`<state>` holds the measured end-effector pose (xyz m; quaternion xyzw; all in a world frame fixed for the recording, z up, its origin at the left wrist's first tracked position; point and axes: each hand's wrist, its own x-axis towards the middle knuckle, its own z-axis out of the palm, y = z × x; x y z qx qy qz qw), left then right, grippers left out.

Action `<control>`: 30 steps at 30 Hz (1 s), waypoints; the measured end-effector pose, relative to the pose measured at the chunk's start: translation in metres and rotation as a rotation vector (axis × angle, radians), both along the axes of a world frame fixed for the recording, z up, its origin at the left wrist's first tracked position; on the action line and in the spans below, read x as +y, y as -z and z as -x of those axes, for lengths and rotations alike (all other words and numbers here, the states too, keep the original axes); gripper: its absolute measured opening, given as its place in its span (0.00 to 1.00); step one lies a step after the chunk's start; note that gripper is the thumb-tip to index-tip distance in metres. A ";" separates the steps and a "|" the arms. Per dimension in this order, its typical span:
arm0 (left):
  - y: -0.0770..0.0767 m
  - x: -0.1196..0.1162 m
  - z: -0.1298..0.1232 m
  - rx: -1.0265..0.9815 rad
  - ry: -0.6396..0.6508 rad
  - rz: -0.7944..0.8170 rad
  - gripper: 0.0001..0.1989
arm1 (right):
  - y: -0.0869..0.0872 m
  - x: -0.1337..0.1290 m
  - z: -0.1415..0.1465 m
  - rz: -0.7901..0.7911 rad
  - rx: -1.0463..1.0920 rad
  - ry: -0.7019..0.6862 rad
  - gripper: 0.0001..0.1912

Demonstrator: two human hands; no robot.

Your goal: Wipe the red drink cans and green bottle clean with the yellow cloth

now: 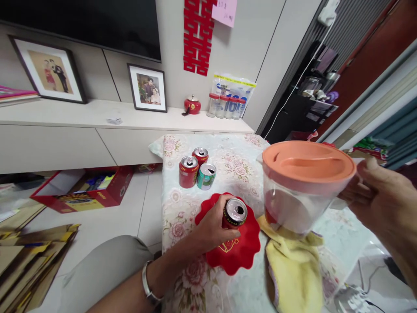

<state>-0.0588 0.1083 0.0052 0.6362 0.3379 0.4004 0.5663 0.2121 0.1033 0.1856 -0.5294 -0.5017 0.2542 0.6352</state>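
My left hand point(213, 228) is wrapped round an opened red drink can point(236, 212), upright over a red scalloped plate point(249, 252). Whether the can's base touches the plate is hidden. On the right, my right hand point(379, 191) grips the handle of a clear plastic pitcher point(293, 208) with an orange lid. The pitcher is above a yellow cloth point(296, 269), and its inside looks mostly clear. Beyond the plate stand two red cans, one nearer point(188, 172) and one farther point(199, 153), beside a green can point(206, 177); all have opened tops.
A flowered tablecloth point(237, 167) covers the table. Behind it, a white cabinet point(130, 124) bears framed photos, a red pot point(192, 105) and red-lidded jars point(224, 106). On the floor at left are a red box point(110, 191) and flattened cardboard point(39, 256). Cables lie at lower right.
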 end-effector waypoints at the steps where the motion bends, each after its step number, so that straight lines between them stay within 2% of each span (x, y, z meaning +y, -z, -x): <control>1: 0.000 0.000 0.000 -0.002 -0.003 -0.006 0.32 | 0.001 0.006 0.000 0.005 0.108 -0.008 0.31; 3: 0.000 -0.001 -0.001 0.004 -0.013 -0.019 0.33 | 0.007 0.017 0.000 0.005 0.268 -0.027 0.31; 6: -0.003 -0.002 -0.001 0.019 -0.024 -0.003 0.33 | 0.021 0.033 -0.001 0.008 0.304 -0.043 0.30; 14: -0.007 -0.002 -0.001 -0.018 0.001 0.033 0.31 | 0.082 0.070 0.010 -0.060 0.406 -0.047 0.33; 18: -0.006 -0.003 0.000 -0.005 -0.018 0.016 0.32 | 0.104 0.082 0.015 -0.069 0.459 -0.057 0.33; 23: -0.004 -0.003 0.000 -0.027 -0.007 0.032 0.33 | 0.118 0.090 0.021 -0.090 0.504 -0.032 0.32; 30: -0.007 -0.004 0.002 -0.008 0.002 0.072 0.35 | 0.129 0.092 0.027 -0.098 0.507 0.009 0.32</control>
